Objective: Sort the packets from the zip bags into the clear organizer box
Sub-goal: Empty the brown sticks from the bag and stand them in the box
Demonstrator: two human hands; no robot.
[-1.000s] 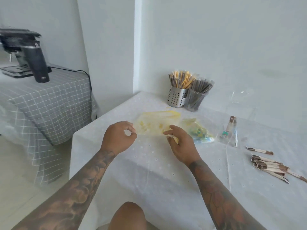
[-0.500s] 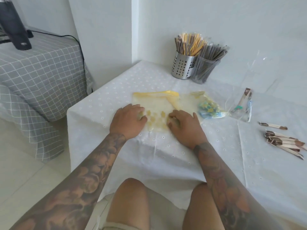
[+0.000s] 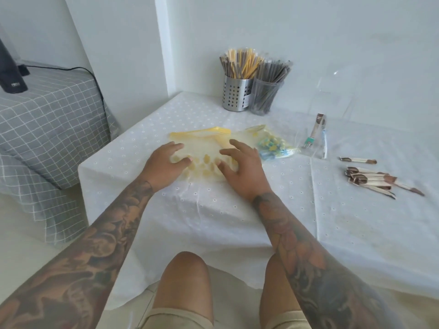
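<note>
A yellow zip bag point(image 3: 202, 148) lies flat on the white table near its left corner. My left hand point(image 3: 166, 163) and my right hand point(image 3: 242, 169) rest on it, fingers spread, palms down. A second zip bag point(image 3: 270, 144) holding blue and yellow packets lies just right of it. The clear organizer box point(image 3: 332, 100) stands at the back right, with a couple of packets point(image 3: 318, 131) in its front part. Several brown and white stick packets point(image 3: 370, 179) lie loose on the table to the right.
A perforated steel cup point(image 3: 236, 92) and a clear cup point(image 3: 266, 96) full of sticks stand at the back by the wall. The table's left edge point(image 3: 82, 186) drops off near my left arm. A grey checked table point(image 3: 47, 119) stands further left.
The yellow bag, held up between both hands a second ago, now lies flat on the table. Both hands have opened and spread on it. The camera has tilted down.
</note>
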